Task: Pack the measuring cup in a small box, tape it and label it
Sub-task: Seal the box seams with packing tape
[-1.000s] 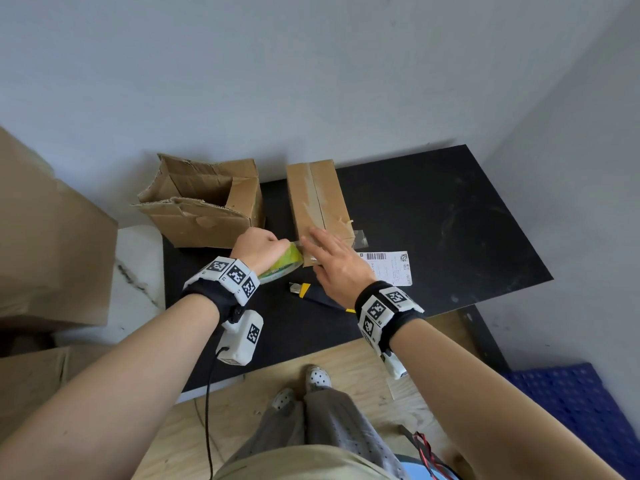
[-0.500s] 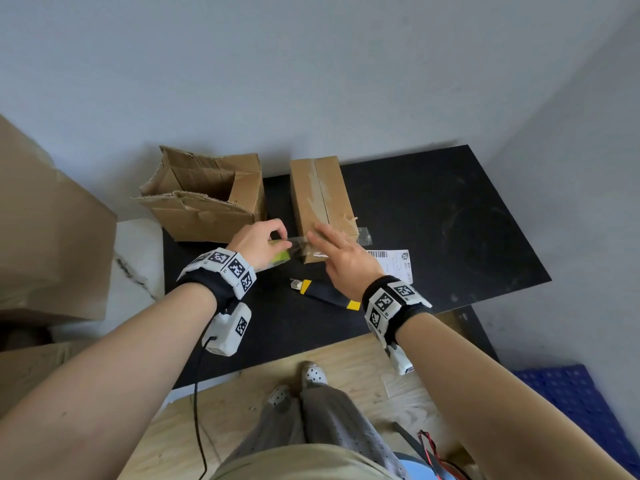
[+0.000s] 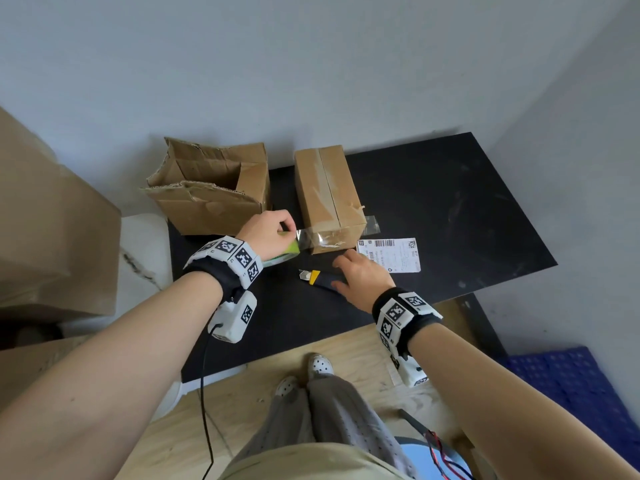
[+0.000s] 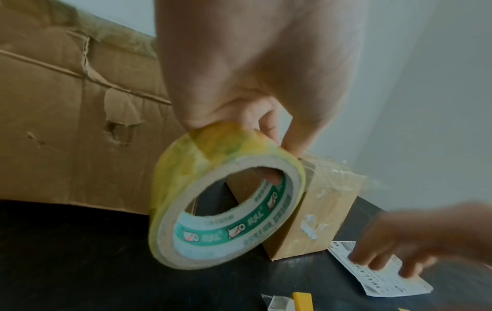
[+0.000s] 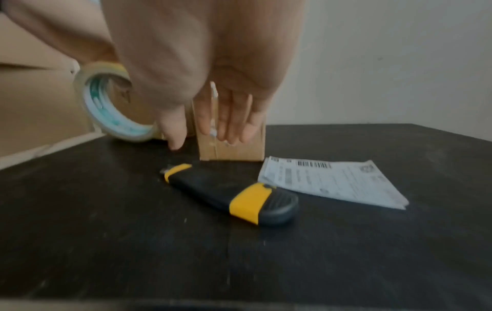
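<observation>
The small closed cardboard box [image 3: 325, 202] stands on the black table [image 3: 450, 202] with clear tape along its top seam. A clear tape strip [image 3: 308, 236] runs from its near end to the yellowish tape roll [image 3: 282, 251] [image 4: 226, 197], which my left hand [image 3: 287, 227] [image 4: 269, 134] grips just left of the box. My right hand [image 3: 341, 275] [image 5: 213, 134] hovers open, fingers straight, over the black-and-yellow utility knife [image 3: 317, 278] [image 5: 231, 195] without touching it. A white shipping label [image 3: 391, 254] [image 5: 333, 181] lies flat to the right of the box. No measuring cup is in view.
A larger torn, open cardboard box [image 3: 207, 195] stands at the table's back left, close to my left hand. Big cartons [image 3: 52, 220] are stacked off the table's left side. A wall runs behind the table. A blue mat [image 3: 571, 386] lies on the floor at right.
My right hand left the box's near end and dropped toward the knife. My left hand drew the roll leftward, and the tape strip now stretches from the box to the roll.
</observation>
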Demonstrator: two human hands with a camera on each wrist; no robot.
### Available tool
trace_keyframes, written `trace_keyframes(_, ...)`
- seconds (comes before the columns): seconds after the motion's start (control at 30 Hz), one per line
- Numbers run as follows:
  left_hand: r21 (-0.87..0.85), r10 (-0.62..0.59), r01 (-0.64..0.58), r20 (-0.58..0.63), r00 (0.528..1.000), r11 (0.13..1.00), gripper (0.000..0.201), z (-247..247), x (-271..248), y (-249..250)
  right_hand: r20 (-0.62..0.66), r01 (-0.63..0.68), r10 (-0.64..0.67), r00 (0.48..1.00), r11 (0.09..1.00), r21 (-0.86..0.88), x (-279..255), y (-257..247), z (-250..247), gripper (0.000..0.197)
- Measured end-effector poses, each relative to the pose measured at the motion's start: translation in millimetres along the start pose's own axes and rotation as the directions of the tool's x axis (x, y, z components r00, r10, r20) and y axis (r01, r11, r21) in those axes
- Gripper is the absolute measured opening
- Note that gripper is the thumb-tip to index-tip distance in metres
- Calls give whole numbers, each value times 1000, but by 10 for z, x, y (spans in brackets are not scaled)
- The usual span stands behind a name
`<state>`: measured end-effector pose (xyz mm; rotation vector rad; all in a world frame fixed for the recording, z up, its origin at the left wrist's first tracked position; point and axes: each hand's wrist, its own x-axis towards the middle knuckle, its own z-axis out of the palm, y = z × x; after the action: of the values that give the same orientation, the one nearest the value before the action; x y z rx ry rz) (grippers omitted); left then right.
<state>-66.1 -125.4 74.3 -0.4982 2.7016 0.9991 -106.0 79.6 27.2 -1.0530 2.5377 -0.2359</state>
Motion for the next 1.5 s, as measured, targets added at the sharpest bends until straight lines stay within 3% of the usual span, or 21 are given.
trace_keyframes(0.07, -15, 17, -17, -4, 1000, 1000, 12, -3, 12, -18, 126, -71, 79, 989, 995, -68, -8, 10, 103, 54)
trace_keyframes(0.13, -24, 27, -27, 2, 1000, 999, 13, -4, 13, -32, 169, -96, 111, 979, 991, -95, -1, 9, 208, 59)
trace_keyframes(0.43, -45, 61, -61, 13, 998, 997, 15, 29, -4, -95, 177, -77, 130, 976, 958, -277, -8, -67, 335, 59)
trace_keyframes(0.53, -40, 79, -79, 7, 997, 996, 14, 33, -6, -93, 124, -140, 162, 979, 975, -175, -58, -83, 328, 53)
trace_keyframes(0.7, -9, 62, -62, -10, 998, 998, 14, 41, -18, -79, 103, -209, 192, 976, 959, 193, -255, -169, 133, 56)
trace_keyframes(0.83, -15, 42, -42, -9, 999, 999, 14, 61, -22, -69, 76, -212, 198, 977, 928, 306, -342, -298, 33, 51)
trace_keyframes(1.1, 1, 2, -2, -40, 999, 1000, 11, 89, 30, -139, 166, -241, 191, 968, 892, 381, -475, -401, -20, 40)
trace_keyframes(1.3, 0, 13, -13, -36, 999, 1000, 12, 81, 30, -160, 47, -196, 193, 980, 903, 383, -462, -465, -85, 37)
trace_keyframes(1.5, 19, 42, -40, -75, 996, 999, 13, 114, 15, -151, 73, -223, 211, 975, 903, 366, -271, -714, -76, 37)
